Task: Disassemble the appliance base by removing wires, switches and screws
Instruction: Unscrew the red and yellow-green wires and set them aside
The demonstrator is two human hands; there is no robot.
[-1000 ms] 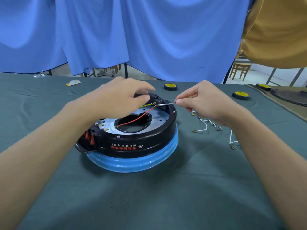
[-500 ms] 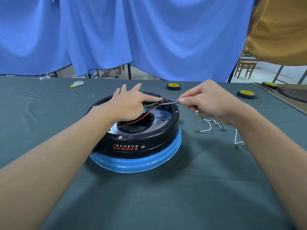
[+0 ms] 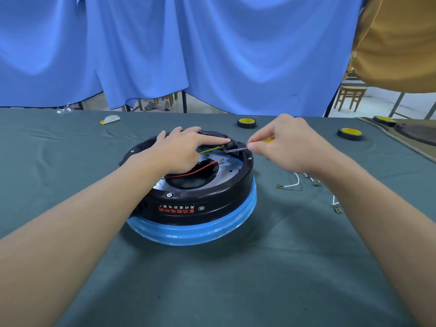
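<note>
Base: the round black base sat upside down on a blue ring, in the middle of the bench, which was covered in dark green cloth.
Left hand: my left hand lay flat on the far inner side of the base, fingers spread loosely, the index finger stretched right toward a small black connector on the rim. It gripped nothing.
Right hand: my right hand hovered just right of the base, grip pinched shut on a thin metal tool with a yellow handle. The tool's tip met the connector.
Wires: a green-yellow wire ran from the connector under my left hand; a red wire crossed the centre opening.
Loose parts: white wires with metal lugs lay on the cloth under my right wrist.
Far bench: two black-and-yellow tape rolls sat well behind the base.
Backdrop: blue curtain hung beyond the bench.
</note>
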